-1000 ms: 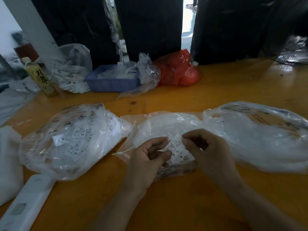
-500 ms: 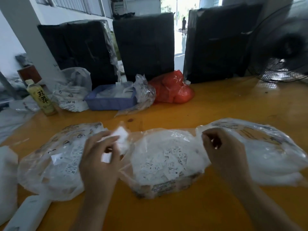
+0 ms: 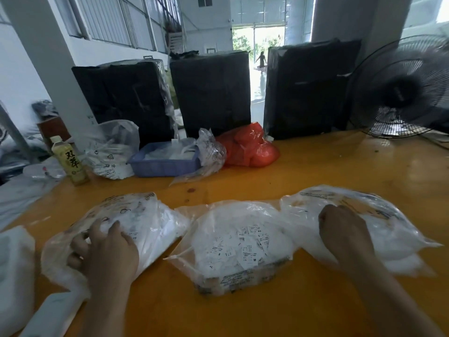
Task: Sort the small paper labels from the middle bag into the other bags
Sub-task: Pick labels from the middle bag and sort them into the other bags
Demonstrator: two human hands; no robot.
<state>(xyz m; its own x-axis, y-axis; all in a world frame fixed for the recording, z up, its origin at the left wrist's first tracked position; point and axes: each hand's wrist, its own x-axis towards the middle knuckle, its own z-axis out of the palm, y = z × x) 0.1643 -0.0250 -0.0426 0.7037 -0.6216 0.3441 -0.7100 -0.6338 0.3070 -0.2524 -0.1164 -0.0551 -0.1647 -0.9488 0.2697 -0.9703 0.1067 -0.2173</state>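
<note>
Nearest us, bare orange tabletop (image 3: 243, 317) runs between our two forearms up to the front edge of the middle bag (image 3: 233, 249), which lies flat with its small paper labels (image 3: 243, 246) heaped inside, printed sizes showing through the clear plastic. At the lower left edge a white flat pack (image 3: 48, 317) and a white bundle (image 3: 14, 271) crowd the corner. Our left hand (image 3: 107, 251) rests on the left bag (image 3: 116, 229), its fingers (image 3: 80, 242) spread and lying in the plastic; we cannot tell whether they hold a label. Our right hand (image 3: 345, 234) sits on the near end of the right bag (image 3: 379, 222), its fingers curled under and out of sight, so we cannot tell what they hold. The three bags nearly touch side by side. Beyond them a broad strip of tabletop lies open, widest to the right. Along the far edge stand a bottle (image 3: 70, 161), a clear bag (image 3: 111, 149), a blue tray (image 3: 165, 161), a red bag (image 3: 250, 147) and a black fan (image 3: 401, 93), with three black wrapped bundles (image 3: 211, 93) behind.
</note>
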